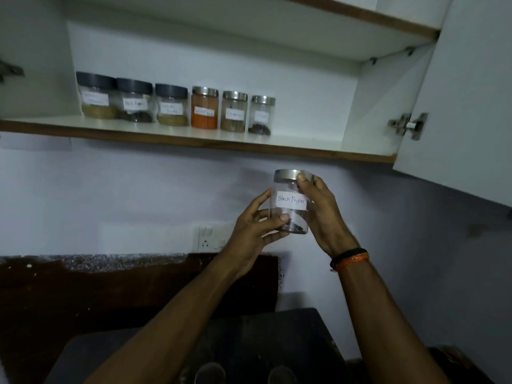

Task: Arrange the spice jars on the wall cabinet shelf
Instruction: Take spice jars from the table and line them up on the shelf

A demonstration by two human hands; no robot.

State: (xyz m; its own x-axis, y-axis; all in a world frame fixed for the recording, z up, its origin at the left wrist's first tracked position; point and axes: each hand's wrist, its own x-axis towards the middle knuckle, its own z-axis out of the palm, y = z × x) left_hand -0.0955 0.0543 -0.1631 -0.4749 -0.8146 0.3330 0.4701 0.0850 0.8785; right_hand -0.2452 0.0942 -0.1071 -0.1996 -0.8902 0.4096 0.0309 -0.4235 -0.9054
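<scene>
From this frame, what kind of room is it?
Most likely a home kitchen: an open wall cabinet with a row of labelled spice jars, and both hands holding a Black Pepper jar below it.

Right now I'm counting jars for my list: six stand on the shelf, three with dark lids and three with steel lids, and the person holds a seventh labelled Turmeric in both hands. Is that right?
Not quite. The head view shows the held jar labelled Black Pepper, not Turmeric. The rest stands: six on the shelf, three dark-lidded, three steel-lidded, and left hand and right hand both hold the seventh.
</scene>
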